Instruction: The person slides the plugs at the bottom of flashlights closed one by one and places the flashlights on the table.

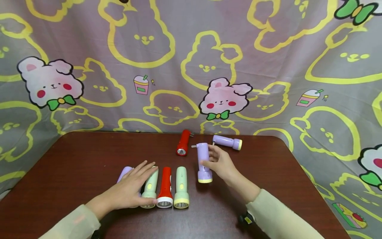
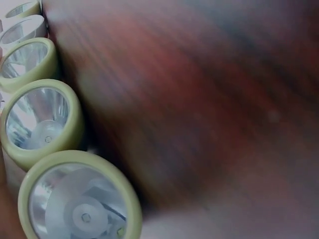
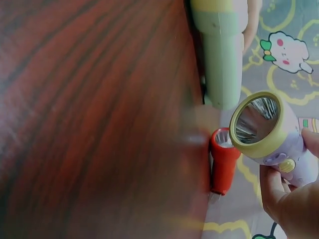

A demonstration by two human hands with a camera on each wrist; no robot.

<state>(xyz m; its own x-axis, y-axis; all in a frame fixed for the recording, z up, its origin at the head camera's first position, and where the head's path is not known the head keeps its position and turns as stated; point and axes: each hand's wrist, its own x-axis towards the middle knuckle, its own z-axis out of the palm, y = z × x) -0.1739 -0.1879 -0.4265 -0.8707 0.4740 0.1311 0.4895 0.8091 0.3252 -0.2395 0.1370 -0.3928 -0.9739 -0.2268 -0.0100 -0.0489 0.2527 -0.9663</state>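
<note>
In the head view my right hand [image 1: 223, 164] grips a purple flashlight [image 1: 203, 161] between thumb and fingers. Its pale-yellow-rimmed lens end points down and a small plug sticks out near its top. My left hand [image 1: 123, 192] lies with extended fingers over a row of flashlights at the left. Partly covered by it are another purple flashlight [image 1: 124, 172] and a green flashlight [image 1: 150, 187]. A red flashlight [image 1: 165, 184] with a white rim comes after, close to the thumb tip, then a second green flashlight [image 1: 181, 182]. Their lenses [image 2: 37, 119] face the left wrist camera.
Toward the back of the brown table [image 1: 89, 156] lie a red flashlight [image 1: 183, 142] and a purple flashlight [image 1: 228, 142], each with its plug out. A cartoon-printed curtain [image 1: 167, 76] hangs behind the table. A black strap piece [image 1: 247, 218] shows by the right sleeve.
</note>
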